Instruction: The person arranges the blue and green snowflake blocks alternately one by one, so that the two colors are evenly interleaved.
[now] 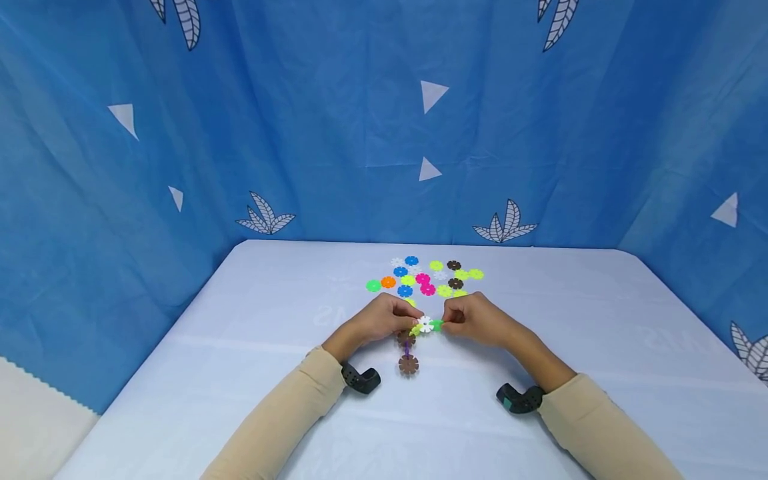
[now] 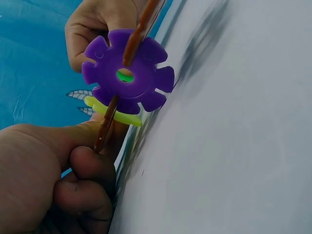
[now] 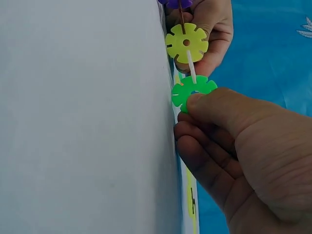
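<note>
Nearest you, a brown disc [image 1: 409, 364] is lying flat on the table [image 1: 240, 373], joined through a purple disc [image 2: 127, 77] to the chain you are holding just above the cloth. Your left hand [image 1: 377, 321] is pinching the brown end of that chain, fingers curled; your right hand [image 1: 477, 319] is pinching the green disc [image 3: 191, 90] by its rim against the white disc [image 1: 425, 325]. These pieces are looking light, thin and stiff, probably slick plastic, so keep gripping the flat faces near the slots, not the petals. Beyond your hands, about 20 loose discs [image 1: 426, 277] are lying scattered.
</note>
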A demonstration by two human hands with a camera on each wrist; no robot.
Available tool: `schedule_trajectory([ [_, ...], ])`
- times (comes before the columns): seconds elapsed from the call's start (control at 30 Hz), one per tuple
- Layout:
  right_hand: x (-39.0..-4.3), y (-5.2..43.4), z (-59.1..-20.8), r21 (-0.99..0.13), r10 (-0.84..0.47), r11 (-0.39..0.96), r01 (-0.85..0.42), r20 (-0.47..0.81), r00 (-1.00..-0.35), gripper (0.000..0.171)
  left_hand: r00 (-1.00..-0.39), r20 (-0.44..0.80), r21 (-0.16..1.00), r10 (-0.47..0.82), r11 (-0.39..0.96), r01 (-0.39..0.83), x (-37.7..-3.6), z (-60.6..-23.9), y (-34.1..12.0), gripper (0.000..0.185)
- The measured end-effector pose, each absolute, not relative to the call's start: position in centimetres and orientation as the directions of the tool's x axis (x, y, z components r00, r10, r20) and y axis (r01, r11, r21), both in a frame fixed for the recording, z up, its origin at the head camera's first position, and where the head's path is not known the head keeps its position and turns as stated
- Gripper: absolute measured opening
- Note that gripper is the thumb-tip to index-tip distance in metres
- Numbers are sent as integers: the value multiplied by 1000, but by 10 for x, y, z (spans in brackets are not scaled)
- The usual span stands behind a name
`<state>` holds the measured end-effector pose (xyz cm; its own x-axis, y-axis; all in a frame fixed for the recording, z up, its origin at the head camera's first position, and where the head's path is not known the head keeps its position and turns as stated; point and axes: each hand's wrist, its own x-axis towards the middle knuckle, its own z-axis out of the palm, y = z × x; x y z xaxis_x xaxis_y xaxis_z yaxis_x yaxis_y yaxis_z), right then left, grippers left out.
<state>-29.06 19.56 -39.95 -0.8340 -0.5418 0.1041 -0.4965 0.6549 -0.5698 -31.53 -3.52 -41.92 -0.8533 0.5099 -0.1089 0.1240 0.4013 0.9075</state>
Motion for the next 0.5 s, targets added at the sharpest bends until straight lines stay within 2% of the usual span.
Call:
schedule_trajectory([
  [0.33,-303,203,-395,-610,-561,650,-452,16,-828,12,-816,-94,909,570,383,163,-317,-421,-41,15],
  [0.5,-320,226,-396,-591,-484,696,-408,34,-874,13,-810,-98,909,578,384,164,-319,-420,-38,16],
])
